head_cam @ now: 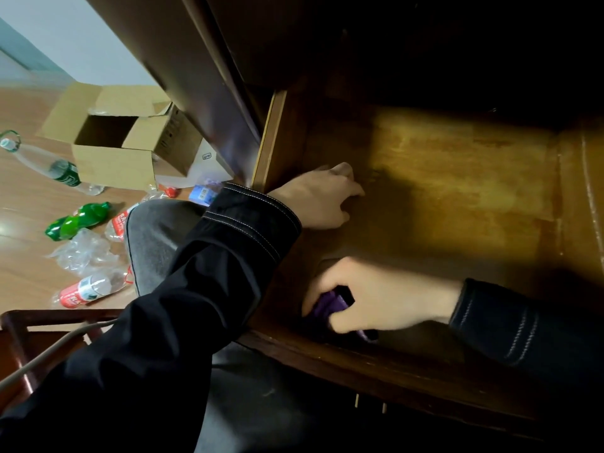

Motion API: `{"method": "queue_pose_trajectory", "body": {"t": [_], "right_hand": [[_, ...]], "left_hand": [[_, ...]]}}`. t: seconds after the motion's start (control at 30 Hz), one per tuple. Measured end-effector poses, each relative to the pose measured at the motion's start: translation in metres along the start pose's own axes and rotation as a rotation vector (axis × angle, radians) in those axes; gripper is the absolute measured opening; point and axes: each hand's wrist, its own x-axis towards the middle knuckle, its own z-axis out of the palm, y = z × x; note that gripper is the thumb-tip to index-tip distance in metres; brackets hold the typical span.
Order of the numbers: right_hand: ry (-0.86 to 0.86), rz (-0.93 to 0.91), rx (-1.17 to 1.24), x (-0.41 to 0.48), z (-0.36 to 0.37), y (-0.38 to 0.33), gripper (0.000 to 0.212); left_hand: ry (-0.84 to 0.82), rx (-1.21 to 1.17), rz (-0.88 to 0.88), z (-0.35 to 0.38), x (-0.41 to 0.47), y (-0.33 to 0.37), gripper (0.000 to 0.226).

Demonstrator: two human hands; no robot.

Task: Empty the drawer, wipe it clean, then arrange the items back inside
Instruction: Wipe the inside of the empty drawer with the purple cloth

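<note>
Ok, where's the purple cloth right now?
In the head view, the purple cloth is inside the drawer, in its near left corner by the front wall, gripped in the right hand; the left hand rests just beyond it.

Hands [322, 197], purple cloth [328, 305] inside wooden drawer [457, 191]

The open wooden drawer [457, 178] is golden amber across its bottom, streaked paler, with darker brown walls. The crumpled purple cloth [328, 305] is plain. The black jacket sleeves [248, 220] carry rows of white stitching (parallel lines near the cuffs). The grey trousers [153, 237] are plain. On the orange-brown wooden floor [26, 256]: a tan cardboard box [114, 165], a crushed bright green plastic bottle [76, 220], a clear plastic bottle with a red label [81, 292].
</note>
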Motion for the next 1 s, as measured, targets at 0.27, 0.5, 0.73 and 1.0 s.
{"method": "queue_pose_trajectory", "body": {"t": [0.27,0.5,0.73,1.0], "right_hand": [[0.067,-0.112,0.046,0.003,0.002,-0.01,0.03],[-0.101,-0.12,-0.004,-0.014,-0.025,-0.012,0.035],[-0.014,-0.157,-0.013,-0.011,-0.014,-0.029,0.034],[0.051,-0.187,-0.015,-0.009,-0.007,-0.038,0.037]], "left_hand": [[0.005,-0.015,-0.008,-0.004,0.001,0.0,0.05],[0.011,0.007,0.01,-0.004,0.001,0.001,0.046],[0.029,0.02,0.017,-0.001,0.002,0.0,0.043],[0.031,0.028,0.022,-0.001,0.001,-0.001,0.045]]}}
